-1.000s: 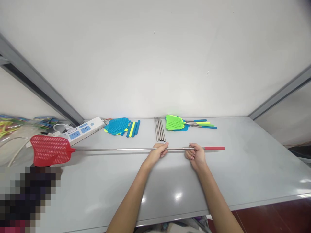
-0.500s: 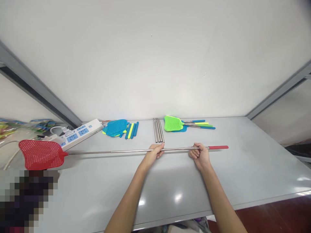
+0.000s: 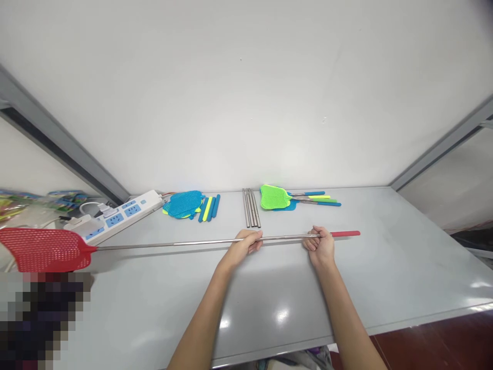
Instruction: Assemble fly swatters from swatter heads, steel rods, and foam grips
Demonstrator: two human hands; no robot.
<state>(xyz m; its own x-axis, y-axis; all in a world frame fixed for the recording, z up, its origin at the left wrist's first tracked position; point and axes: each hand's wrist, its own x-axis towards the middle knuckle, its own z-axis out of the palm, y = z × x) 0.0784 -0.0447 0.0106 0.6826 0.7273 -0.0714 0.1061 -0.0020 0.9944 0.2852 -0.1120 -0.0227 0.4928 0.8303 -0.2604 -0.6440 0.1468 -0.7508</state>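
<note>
A long fly swatter [image 3: 204,242] with a red mesh head, a thin metal telescopic rod and a red grip lies crosswise above the table. My left hand [image 3: 246,243] is closed around the middle of its rod. Close to the red grip, my right hand [image 3: 320,244] is closed on the rod's right part. The red head reaches past the left edge of the view. Just beyond my left hand lie several metal rods [image 3: 251,208] side by side. Behind my right hand is a pile of short fly swatters [image 3: 275,197] with green and blue heads.
Blue and yellow mesh heads [image 3: 184,204] are stacked at the back left, beside several blue and yellow grips [image 3: 209,208]. A white power strip [image 3: 127,217] with plugs lies further left. The grey table [image 3: 385,267] meets a white wall behind.
The swatter's red head has moved further left, partly out of view, and its rod looks longer. My right hand has shifted slightly right, nearer the red grip. Both hands still hold the rod.
</note>
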